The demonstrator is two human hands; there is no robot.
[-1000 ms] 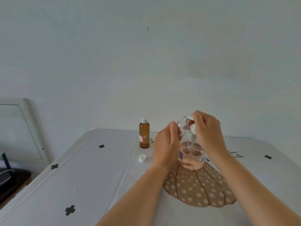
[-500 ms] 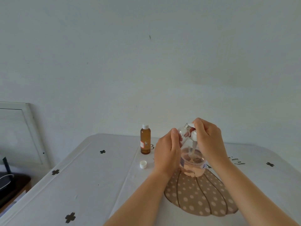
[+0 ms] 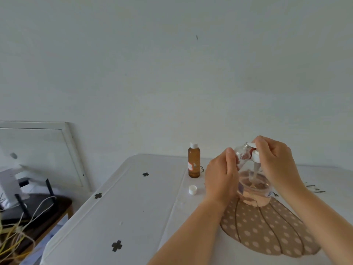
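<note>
A clear plastic bottle [image 3: 242,155] is tilted in the air with my left hand [image 3: 221,178] gripping it. My right hand [image 3: 275,161] pinches a white pump head [image 3: 255,155] whose tube reaches down into a clear round container [image 3: 254,196] of pinkish liquid on the table. An amber bottle [image 3: 194,160] with a white cap stands upright to the left. A small white cap [image 3: 192,189] lies loose on the cloth in front of it.
The table wears a white cloth [image 3: 133,207] with black clover marks and a brown dotted pumpkin print [image 3: 267,232]. A white framed panel [image 3: 42,150] leans on the wall at left. A dark side table [image 3: 38,213] holds a router and cables.
The view has shifted, bringing the side table into sight. Both hands stay over the container, still holding the clear bottle and the pump head.
</note>
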